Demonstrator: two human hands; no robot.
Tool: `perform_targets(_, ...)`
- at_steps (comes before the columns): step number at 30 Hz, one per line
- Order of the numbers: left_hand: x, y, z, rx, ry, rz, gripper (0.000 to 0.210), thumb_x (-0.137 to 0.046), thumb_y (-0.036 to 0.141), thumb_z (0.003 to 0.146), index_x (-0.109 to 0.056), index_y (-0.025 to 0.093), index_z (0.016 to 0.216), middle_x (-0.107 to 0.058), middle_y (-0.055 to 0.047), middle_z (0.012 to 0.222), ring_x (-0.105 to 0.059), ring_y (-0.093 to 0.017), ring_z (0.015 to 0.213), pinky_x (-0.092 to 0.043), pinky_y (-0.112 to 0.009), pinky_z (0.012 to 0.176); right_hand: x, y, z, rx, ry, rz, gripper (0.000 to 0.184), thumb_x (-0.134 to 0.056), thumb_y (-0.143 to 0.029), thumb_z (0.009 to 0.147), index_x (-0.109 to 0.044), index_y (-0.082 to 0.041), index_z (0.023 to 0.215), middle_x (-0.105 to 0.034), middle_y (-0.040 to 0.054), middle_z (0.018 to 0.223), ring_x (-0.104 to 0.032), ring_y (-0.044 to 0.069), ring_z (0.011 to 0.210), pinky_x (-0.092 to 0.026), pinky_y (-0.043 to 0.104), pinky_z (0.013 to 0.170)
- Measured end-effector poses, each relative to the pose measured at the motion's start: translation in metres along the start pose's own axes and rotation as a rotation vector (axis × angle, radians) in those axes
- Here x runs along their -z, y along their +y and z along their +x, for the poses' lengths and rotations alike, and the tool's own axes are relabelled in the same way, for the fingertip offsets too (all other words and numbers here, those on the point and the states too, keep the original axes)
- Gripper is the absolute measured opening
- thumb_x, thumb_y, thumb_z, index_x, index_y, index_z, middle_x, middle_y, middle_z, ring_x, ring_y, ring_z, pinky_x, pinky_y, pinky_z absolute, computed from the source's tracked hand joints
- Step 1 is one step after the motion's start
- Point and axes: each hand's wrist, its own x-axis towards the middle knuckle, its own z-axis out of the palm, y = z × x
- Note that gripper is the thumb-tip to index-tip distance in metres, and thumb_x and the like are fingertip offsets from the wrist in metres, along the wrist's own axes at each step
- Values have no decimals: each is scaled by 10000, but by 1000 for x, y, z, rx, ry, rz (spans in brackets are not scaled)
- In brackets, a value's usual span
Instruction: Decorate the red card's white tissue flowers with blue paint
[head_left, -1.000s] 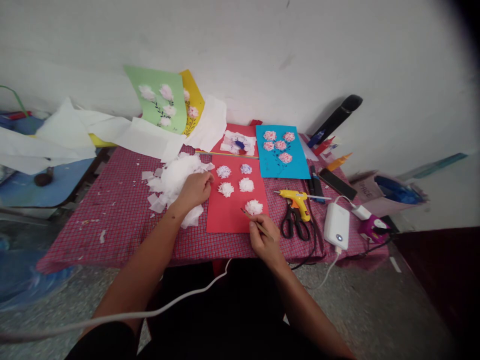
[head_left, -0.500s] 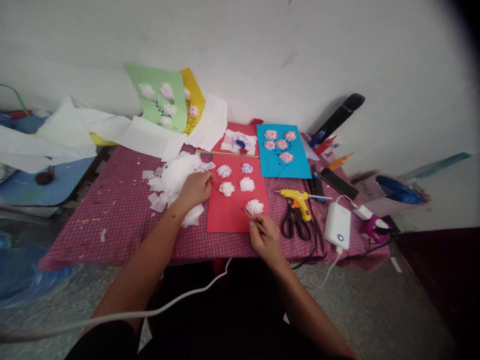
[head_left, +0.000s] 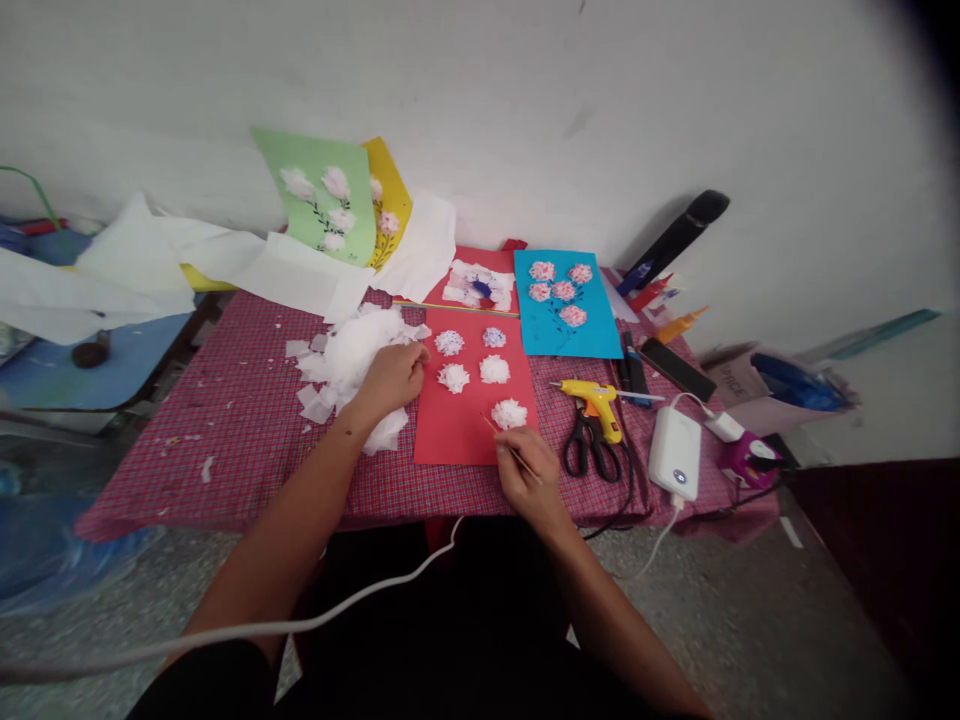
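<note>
A red sheet of card [head_left: 457, 440] lies in front of me, bearing several crumpled-tissue flowers. Two flowers at its top carry purple specks, such as the speckled flower [head_left: 449, 343]; the rest are white. My right hand [head_left: 529, 468] is closed around a slim paintbrush [head_left: 491, 424], whose tip points left beside the lowest white flower [head_left: 509, 413]. At the card's left edge rests my left hand [head_left: 395, 377], fingers curled in; whether they grip anything is hidden. Beneath and around it spreads a heap of white tissue pieces [head_left: 352, 345].
Behind the card lies a stained tissue [head_left: 478, 287]. A blue card with pink flowers [head_left: 574, 335] is at the back right. To the right are a yellow glue gun [head_left: 589, 392], black scissors [head_left: 592, 450] and a white power bank [head_left: 675, 450]. A white cable [head_left: 360, 592] crosses before me.
The paintbrush has turned slightly in my right hand, with its tip shifted a little up and left. My left hand stays in place.
</note>
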Motion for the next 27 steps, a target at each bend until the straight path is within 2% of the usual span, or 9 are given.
perform_targets(5,1,1,0,3,0,11,246,-467,157,877,-667,209,1010,-763,-75,976,-714,-257,922,-540,-381,883,0,0,0,8,-13,-1,248,-566,-116,981,-703,-244,1143,-739,72,1016,-716,200,951,-588,352,842)
perform_targets(27,0,0,0,1,1,11,238,-470,163,882,-666,216,1007,-767,-75,984,-717,-257,931,-544,-386,888,-1,3,-2,-9,-9,11,245,-564,-128,979,-699,-248,1145,-745,75,1017,-721,208,959,-595,367,853)
